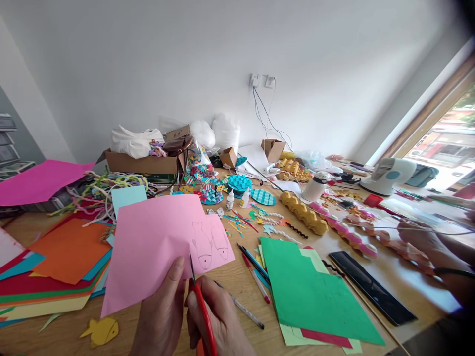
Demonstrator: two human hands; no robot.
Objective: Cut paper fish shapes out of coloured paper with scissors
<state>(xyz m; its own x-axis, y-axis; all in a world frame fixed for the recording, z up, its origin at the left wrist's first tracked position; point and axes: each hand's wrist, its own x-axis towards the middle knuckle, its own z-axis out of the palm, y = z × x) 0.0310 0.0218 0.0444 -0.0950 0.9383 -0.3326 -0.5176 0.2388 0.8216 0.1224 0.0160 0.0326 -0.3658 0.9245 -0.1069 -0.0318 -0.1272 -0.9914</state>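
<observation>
A pink sheet of paper (148, 247) is held up by my left hand (163, 309), its thumb pressed on the front near the lower edge. Two fish outlines (203, 247) are drawn in pencil or pen on the sheet's right part. My right hand (218, 316) grips red-handled scissors (203, 306), whose blades point up at the paper's lower edge, just left of the drawn fish. Part of the lower blade is hidden behind the paper. Below left, a yellow paper fish (99, 332) lies on the table. A clear pen (245, 311) rests right of my right hand.
Coloured paper sheets (70, 247) pile up at left, and green paper (315, 291) lies at right beside several pens (256, 269). Small glue bottles (229, 200) and paper crafts (239, 185) stand behind. A co-worker's hand (426, 242) is at the far right.
</observation>
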